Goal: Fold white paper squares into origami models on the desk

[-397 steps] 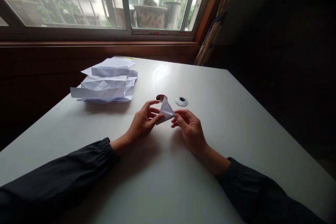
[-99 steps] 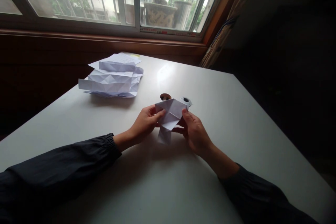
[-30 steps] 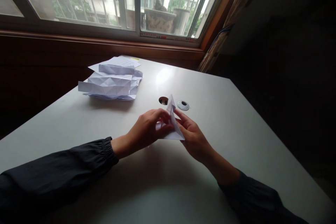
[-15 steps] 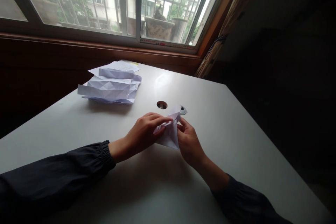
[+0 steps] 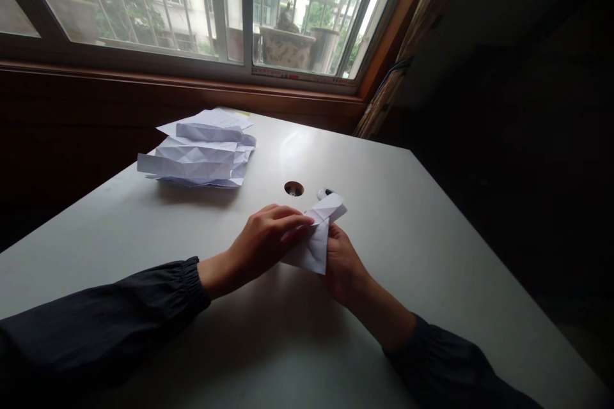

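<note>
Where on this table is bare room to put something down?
Bare tabletop: between the right hand and the right table edge; also between the dark sleeves. Crowded: far left, with the paper stack; middle, where the left hand also holds the folded paper near the hole.

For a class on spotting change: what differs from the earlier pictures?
The paper, first a pointed triangle, now shows a squarish panel with a strip jutting rightward, partly hiding the ring. The left hand, now over the paper, and right hand still hold it. Stack and hole stayed put.
</note>
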A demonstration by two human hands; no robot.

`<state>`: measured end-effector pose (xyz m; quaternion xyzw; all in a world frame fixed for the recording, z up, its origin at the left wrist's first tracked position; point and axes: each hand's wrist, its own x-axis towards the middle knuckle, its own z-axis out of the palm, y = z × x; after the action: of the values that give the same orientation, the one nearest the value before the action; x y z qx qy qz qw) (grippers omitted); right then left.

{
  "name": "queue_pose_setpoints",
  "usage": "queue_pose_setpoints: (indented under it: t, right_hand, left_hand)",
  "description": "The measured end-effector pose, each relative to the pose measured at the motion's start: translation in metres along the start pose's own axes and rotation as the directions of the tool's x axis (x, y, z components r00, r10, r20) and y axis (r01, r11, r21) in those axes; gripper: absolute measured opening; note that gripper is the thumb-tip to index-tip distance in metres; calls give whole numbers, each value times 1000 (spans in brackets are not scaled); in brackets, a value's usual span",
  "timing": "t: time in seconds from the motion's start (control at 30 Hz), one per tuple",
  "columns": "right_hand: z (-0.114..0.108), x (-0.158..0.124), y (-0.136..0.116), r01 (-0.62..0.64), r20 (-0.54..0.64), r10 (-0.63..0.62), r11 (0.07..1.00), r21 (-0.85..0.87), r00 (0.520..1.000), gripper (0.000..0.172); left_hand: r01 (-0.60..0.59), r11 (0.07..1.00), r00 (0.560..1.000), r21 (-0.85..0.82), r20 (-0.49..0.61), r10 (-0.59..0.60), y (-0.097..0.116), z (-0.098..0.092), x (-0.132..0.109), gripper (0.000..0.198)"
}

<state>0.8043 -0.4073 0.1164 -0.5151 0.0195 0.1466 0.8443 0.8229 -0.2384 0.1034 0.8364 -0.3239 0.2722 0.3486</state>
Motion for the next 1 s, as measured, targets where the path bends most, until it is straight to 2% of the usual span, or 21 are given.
queue_pose_setpoints:
  t: [0.1,0.23,0.4,0.53,0.63,0.73,0.8,0.9,1.0]
  right_hand:
    - [3,-2,2,50,13,-49,998,-27,999,20]
    - [4,-5,0,104,8,-104,992,-71,995,20]
    - [-1,0,-3,155,-40,-159,984,-89,986,31]
    - [-3,6,1,197,-75,-202,978,-63,977,38]
    - [-6,8,4,240,-87,-245,969,-57,966,32]
    - [-10,8,3,238,-135,-248,967,-89,959,28]
    - [-15,9,0,234,-181,-255,964,-129,950,28]
    - [-24,14,-6,249,-222,-281,955,-160,934,30]
    - [-39,22,-11,272,-258,-303,951,-150,917,37]
  left_hand:
    - [14,999,1000,-47,-24,-15,0,0,0,19]
    - [30,987,999,-156,-33,-36,0,-2,3,17]
    - [183,901,974,-392,-52,-220,1,-7,11,14]
    - [300,786,915,-541,-69,-396,2,-10,16,17]
    - [354,732,881,-582,-54,-470,1,-12,17,22]
    - [403,681,860,-611,-2,-510,-3,-12,18,26]
    - [447,609,836,-655,64,-545,-7,-12,19,29]
    - [509,457,770,-729,148,-621,-18,-11,21,37]
    - [545,351,674,-762,149,-723,-35,-11,21,47]
